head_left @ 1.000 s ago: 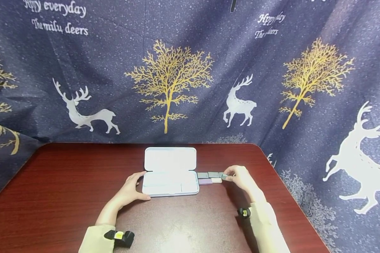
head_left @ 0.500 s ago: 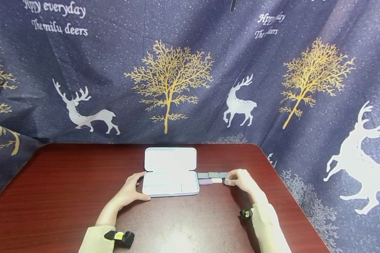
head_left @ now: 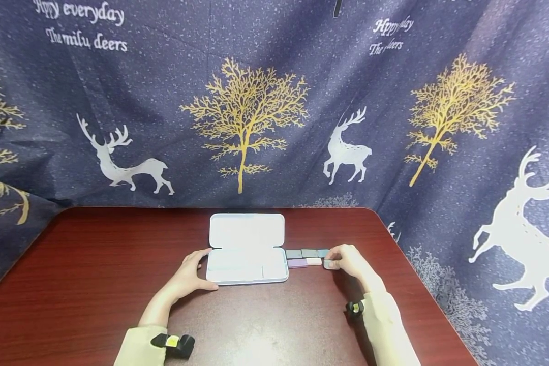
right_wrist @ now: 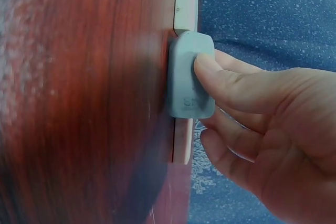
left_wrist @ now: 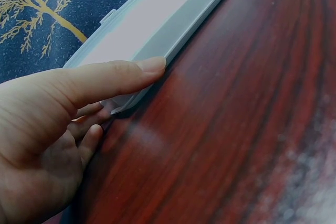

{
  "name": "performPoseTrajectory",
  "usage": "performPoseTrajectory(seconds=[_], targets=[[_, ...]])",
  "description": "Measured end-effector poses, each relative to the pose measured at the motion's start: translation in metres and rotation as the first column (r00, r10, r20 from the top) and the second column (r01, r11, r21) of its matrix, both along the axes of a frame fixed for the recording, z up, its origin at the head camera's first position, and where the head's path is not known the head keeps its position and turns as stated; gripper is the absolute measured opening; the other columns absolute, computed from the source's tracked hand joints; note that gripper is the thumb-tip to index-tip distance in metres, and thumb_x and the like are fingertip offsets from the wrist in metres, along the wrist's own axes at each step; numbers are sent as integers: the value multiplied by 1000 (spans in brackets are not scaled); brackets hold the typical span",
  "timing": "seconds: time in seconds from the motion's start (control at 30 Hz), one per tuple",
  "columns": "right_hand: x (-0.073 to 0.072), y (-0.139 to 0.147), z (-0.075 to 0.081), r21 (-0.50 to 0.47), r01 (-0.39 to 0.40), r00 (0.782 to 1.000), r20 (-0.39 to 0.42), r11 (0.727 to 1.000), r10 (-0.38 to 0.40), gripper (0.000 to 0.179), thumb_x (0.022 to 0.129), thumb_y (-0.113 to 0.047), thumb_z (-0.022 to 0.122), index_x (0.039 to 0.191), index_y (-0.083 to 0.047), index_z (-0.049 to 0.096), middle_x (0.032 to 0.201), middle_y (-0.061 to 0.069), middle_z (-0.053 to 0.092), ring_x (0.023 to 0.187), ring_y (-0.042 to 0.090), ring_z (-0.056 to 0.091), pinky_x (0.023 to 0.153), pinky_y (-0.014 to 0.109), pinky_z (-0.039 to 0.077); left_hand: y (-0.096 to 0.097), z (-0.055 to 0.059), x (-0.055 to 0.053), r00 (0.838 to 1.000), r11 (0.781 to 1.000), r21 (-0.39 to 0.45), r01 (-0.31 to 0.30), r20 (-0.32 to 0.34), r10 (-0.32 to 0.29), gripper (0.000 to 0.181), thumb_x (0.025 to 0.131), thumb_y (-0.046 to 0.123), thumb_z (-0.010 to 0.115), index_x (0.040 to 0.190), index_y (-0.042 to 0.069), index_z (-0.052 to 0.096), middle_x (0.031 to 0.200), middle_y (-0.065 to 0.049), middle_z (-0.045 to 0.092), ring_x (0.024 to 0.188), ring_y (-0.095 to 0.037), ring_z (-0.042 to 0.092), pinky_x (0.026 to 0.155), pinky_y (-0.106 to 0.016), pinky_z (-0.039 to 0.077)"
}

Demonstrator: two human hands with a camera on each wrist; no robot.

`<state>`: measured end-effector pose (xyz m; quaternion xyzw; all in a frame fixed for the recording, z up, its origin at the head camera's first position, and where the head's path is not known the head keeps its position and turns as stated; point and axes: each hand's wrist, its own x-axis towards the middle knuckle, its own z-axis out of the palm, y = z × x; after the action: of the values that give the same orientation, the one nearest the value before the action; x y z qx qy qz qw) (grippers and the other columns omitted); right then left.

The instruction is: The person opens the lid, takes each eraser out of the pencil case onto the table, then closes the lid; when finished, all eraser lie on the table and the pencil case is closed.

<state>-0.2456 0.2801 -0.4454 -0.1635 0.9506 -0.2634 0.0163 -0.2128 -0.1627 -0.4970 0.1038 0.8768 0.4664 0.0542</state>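
An opened white pencil case (head_left: 233,275) lies on the table, its lid (head_left: 247,230) tipped back. At its left end my left hand (head_left: 185,277) holds it, thumb at the front edge and fingers toward the back corner. The left wrist view shows that thumb on the case's side wall (left_wrist: 181,30). My right hand (head_left: 354,262) pinches a grey rounded eraser (right_wrist: 185,82) with faint embossed marks, by the right end of the front row. A white block (head_left: 313,261) and a purple block (head_left: 297,263) make up that row; a blue block (head_left: 323,252) is partly behind my fingers.
Two grey blocks (head_left: 294,253) continue the back row, close to the case's right side. A dark blue curtain (head_left: 274,152) with trees and deer hangs behind the reddish-brown table (head_left: 119,244). Table surface stretches in front of the case.
My right hand has brought the grey eraser from the back row's end forward to the front row's end, uncovering the blue block. My left hand and the case have stayed in place.
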Motion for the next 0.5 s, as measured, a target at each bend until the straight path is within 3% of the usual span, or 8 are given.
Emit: performPoseTrajectory(seconds=[0.23, 0.5], targets=[[-1, -2, -4, 1, 11, 999, -41, 1000, -11, 10, 75, 2, 75, 83, -4, 74, 79, 7, 74, 79, 22, 70, 75, 39, 58, 0, -1, 0, 1000, 1000, 0, -1, -3, 1, 105, 61, 19, 92, 146, -4, 35, 147, -29, 35, 127, -45, 44, 106, -54, 45], [-2, -3, -6, -1, 24, 998, -57, 1000, -24, 8, 76, 1, 75, 82, -4, 75, 79, 6, 74, 79, 20, 69, 72, 35, 58, 0, 0, 0, 1000, 1000, 3, 0, -12, 0, 105, 60, 18, 92, 145, -5, 36, 146, -30, 35, 128, -45, 42, 106, -53, 45]])
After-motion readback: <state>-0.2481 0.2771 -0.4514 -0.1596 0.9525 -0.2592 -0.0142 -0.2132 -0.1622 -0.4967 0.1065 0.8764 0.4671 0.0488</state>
